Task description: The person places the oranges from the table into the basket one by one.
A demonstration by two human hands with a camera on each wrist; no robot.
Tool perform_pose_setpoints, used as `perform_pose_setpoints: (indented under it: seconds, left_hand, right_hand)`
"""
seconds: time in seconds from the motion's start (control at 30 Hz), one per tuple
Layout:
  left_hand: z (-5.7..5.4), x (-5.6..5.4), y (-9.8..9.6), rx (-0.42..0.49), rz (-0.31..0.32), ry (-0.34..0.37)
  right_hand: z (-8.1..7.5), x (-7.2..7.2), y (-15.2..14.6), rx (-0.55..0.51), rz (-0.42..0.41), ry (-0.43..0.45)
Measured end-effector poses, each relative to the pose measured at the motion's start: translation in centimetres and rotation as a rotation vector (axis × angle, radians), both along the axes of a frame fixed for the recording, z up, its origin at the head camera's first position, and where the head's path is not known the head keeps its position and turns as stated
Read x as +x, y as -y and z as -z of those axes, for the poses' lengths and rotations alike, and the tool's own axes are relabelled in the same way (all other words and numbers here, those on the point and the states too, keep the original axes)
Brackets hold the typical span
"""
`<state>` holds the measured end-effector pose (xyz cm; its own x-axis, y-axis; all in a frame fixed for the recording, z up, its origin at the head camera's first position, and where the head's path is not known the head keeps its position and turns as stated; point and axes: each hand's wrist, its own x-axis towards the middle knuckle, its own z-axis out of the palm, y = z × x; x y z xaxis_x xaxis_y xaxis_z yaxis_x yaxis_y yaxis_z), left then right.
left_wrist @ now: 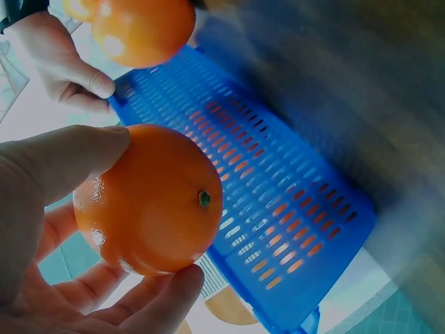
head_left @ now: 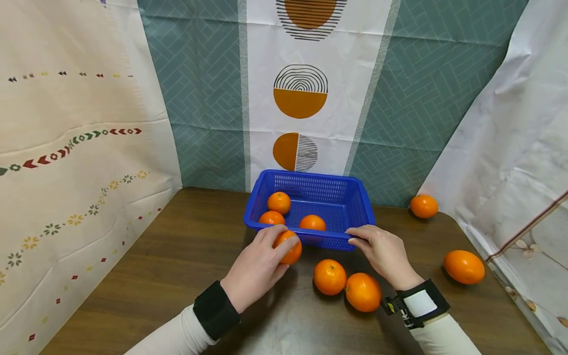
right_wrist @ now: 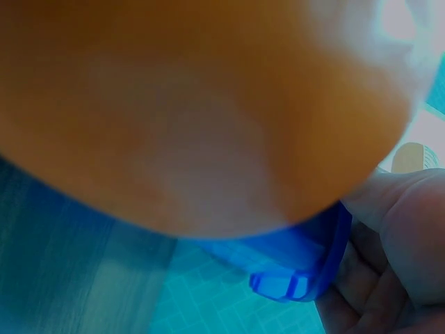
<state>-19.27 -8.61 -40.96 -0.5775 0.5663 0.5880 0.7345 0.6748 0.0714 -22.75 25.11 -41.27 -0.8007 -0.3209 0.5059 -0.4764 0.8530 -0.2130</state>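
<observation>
My left hand (head_left: pixel 255 271) grips an orange (head_left: pixel 290 250) at the front rim of the blue plastic basket (head_left: pixel 334 240). In the left wrist view, thumb and fingers curl round this orange (left_wrist: pixel 149 202), whose green stem end shows. My right hand (head_left: pixel 388 254) pinches the basket's front rim near its right corner. Inside the basket lie three oranges: one at the back left (head_left: pixel 279 202), one at the front left (head_left: pixel 271 218) and one near the front middle (head_left: pixel 312 223). A very near orange (right_wrist: pixel 208 118) fills much of the right wrist view and partly hides the basket.
Two oranges, one on the left (head_left: pixel 330 277) and one on the right (head_left: pixel 363 292), lie side by side before the basket. Farther right are a near orange (head_left: pixel 464 266) and a far orange (head_left: pixel 423 206). Patterned cloth (head_left: pixel 204 98) hangs behind the wooden table (head_left: pixel 177 266).
</observation>
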Motion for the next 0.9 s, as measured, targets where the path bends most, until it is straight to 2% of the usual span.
perform_pose_setpoints:
  seconds: [0.43, 0.9]
  left_hand:
    - [-2.0, -1.3, -0.6, 0.025, 0.017, -0.025]
    - [-3.4, -2.6, -1.2, 0.038, 0.009, -0.039]
  right_hand:
    - [0.0, 0.0, -0.1, -0.014, -0.003, 0.016]
    - [0.0, 0.1, -0.2, -0.02, -0.004, 0.015]
